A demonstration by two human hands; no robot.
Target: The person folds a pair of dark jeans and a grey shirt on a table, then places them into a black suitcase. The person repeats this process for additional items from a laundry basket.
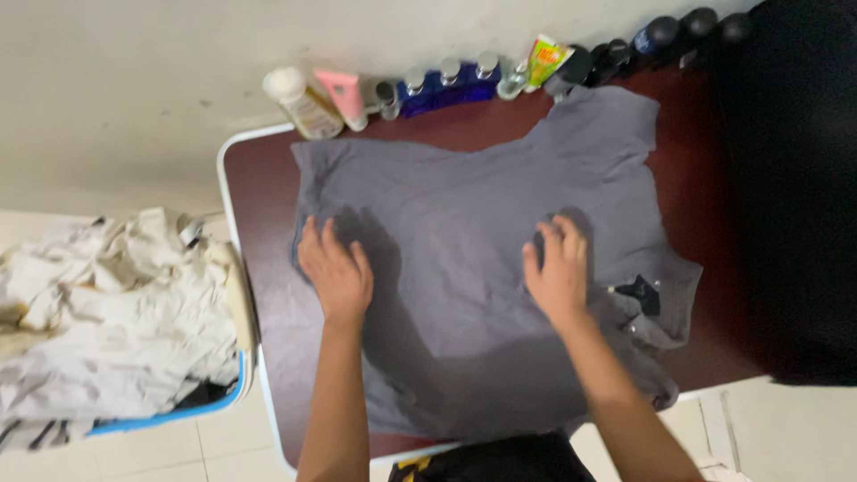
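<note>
A grey polo shirt (pixel 464 205) lies spread flat on a dark red table (pixel 259 178) with a white rim. Its collar with buttons (pixel 638 299) points to the right. My left hand (pixel 335 268) rests palm down on the shirt's left part, fingers apart. My right hand (pixel 558 268) presses flat on the shirt's middle right, near the collar, fingers spread. Neither hand grips the cloth.
Bottles and tubes (pixel 428 85) line the table's far edge against the wall. A blue basket (pixel 178 412) heaped with pale laundry (pixel 107 303) stands left of the table. A black object (pixel 794 196) covers the right side.
</note>
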